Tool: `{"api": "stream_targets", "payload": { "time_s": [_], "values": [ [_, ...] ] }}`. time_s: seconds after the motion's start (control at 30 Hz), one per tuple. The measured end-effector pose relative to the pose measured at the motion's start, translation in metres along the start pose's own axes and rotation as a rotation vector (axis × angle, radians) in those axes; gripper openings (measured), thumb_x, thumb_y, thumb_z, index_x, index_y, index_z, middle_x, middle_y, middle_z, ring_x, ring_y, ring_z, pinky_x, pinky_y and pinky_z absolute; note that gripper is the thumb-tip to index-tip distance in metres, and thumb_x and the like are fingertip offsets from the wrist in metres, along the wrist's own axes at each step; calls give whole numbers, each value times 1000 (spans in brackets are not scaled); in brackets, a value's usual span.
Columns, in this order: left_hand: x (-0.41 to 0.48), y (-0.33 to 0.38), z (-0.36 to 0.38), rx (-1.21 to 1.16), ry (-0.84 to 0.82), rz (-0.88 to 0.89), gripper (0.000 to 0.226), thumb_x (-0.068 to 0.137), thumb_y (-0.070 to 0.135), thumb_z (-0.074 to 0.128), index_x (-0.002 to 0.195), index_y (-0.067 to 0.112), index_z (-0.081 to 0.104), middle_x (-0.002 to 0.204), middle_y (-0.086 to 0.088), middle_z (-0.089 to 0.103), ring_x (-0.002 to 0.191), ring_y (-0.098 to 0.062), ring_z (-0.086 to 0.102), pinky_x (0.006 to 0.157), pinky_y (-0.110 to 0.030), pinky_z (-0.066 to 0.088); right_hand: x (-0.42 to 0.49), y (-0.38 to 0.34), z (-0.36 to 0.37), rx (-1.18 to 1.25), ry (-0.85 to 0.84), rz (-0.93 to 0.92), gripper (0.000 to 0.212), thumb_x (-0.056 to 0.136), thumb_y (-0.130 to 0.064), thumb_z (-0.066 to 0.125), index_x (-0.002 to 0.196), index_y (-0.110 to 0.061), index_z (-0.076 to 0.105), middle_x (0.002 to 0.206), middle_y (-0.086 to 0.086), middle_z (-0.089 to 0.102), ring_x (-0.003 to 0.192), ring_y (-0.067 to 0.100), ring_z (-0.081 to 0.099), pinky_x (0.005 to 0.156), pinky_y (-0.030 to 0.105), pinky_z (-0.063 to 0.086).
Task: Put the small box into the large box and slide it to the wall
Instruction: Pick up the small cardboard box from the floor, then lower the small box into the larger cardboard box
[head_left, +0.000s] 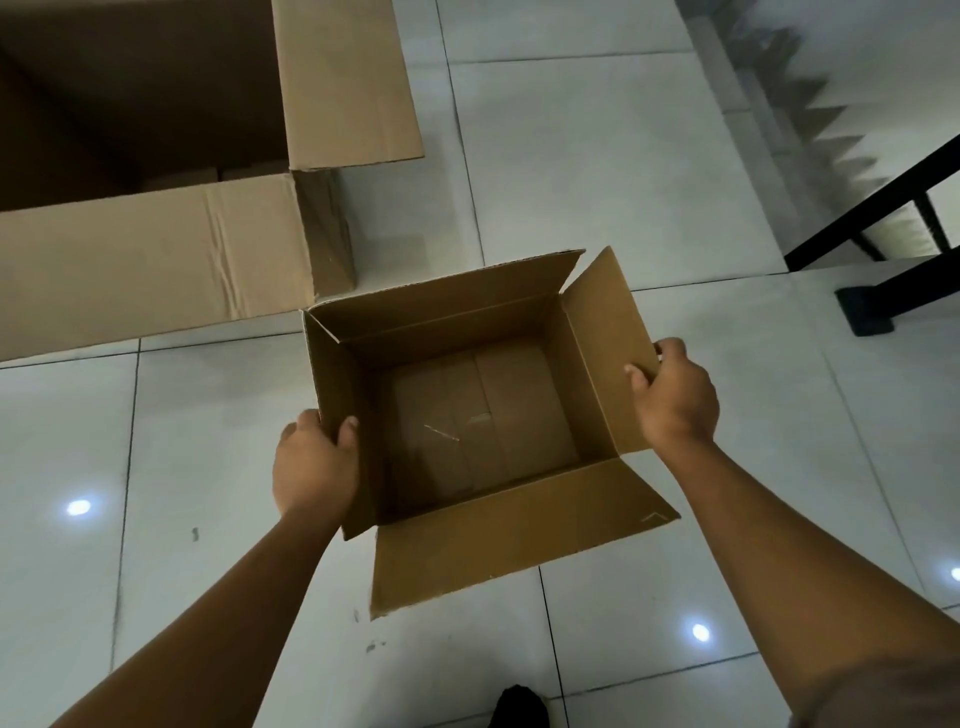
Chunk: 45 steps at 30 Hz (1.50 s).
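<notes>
The small box (524, 535) is an open, empty brown carton with its flaps spread, held over the white tiled floor at the centre of the view. My left hand (314, 467) grips its left wall, thumb inside the rim. My right hand (675, 397) clasps the edge of its right flap. The large box (156, 254) stands open at the upper left, its near flap folded out towards me and its right flap raised. A corner of the small box lies close to the large box's near right corner.
A black metal railing (872, 228) with a foot on the floor runs along the right, beside a descending staircase (810, 119). Glossy white floor tiles (571, 156) reflect ceiling lights. A dark shoe tip (519, 709) shows at the bottom edge.
</notes>
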<state>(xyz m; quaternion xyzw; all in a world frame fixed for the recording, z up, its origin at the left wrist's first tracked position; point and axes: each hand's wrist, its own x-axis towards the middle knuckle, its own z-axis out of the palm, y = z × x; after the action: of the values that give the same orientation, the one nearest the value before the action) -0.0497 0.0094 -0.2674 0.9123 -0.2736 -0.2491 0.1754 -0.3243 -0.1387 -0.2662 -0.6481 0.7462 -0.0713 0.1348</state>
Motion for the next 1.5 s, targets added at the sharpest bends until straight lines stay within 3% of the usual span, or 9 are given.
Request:
{"api": "stream_targets", "payload": {
  "time_s": [0.13, 0.33, 0.67, 0.8, 1.03, 1.13, 1.3, 1.5],
  "values": [
    [1, 4, 2, 10, -30, -5, 35, 95, 24, 43, 116, -2, 52, 111, -24, 63, 100, -41, 60, 81, -46, 49, -2, 1, 6, -35, -7, -38, 24, 91, -25, 54, 101, -3, 56, 97, 21, 69, 84, 38, 66, 62, 30, 46],
    [-15, 19, -12, -14, -38, 42, 35, 96, 25, 41, 116, -1, 54, 112, -22, 64, 101, -39, 61, 82, -44, 49, -17, 6, -10, -66, 9, -64, 23, 93, -21, 50, 104, -2, 57, 101, 20, 68, 88, 36, 65, 65, 30, 46],
    [-62, 101, -72, -48, -27, 165, 35, 96, 31, 41, 109, 4, 58, 102, -17, 66, 92, -32, 62, 74, -38, 49, -32, 4, -118, -66, 104, 2, 22, 94, -21, 47, 105, -3, 55, 99, 19, 66, 84, 35, 65, 62, 29, 42],
    [-69, 144, -108, -87, -3, 222, 36, 95, 33, 40, 106, 5, 59, 98, -17, 66, 89, -32, 62, 78, -44, 54, -24, -14, -164, -47, 177, 1, 22, 94, -21, 47, 104, -3, 54, 99, 19, 65, 83, 34, 64, 60, 27, 40],
    [-63, 217, -194, -236, 60, 304, 37, 95, 37, 40, 106, 8, 60, 100, -15, 66, 90, -30, 64, 82, -48, 55, 1, -69, -254, 30, 332, -32, 18, 94, -20, 47, 102, -5, 53, 98, 16, 64, 81, 32, 64, 57, 28, 38],
    [-48, 235, -228, -284, 94, 352, 35, 94, 38, 40, 95, 9, 60, 90, -12, 65, 81, -27, 62, 71, -42, 54, 13, -99, -282, 47, 374, -50, 19, 95, -21, 46, 103, -5, 53, 98, 16, 63, 82, 32, 63, 57, 29, 39],
    [0, 246, -281, -301, 144, 383, 30, 94, 37, 42, 78, 15, 54, 66, 0, 54, 62, -17, 53, 53, -29, 38, 29, -165, -309, 70, 400, -69, 20, 96, -22, 44, 102, -5, 53, 98, 15, 63, 82, 32, 62, 56, 30, 36],
    [79, 237, -343, -299, 143, 389, 29, 94, 37, 42, 85, 14, 58, 79, -8, 64, 72, -24, 61, 66, -41, 53, 45, -260, -298, 77, 404, -61, 20, 95, -22, 45, 103, -6, 53, 97, 15, 64, 83, 31, 63, 59, 29, 38]
  ]
}}
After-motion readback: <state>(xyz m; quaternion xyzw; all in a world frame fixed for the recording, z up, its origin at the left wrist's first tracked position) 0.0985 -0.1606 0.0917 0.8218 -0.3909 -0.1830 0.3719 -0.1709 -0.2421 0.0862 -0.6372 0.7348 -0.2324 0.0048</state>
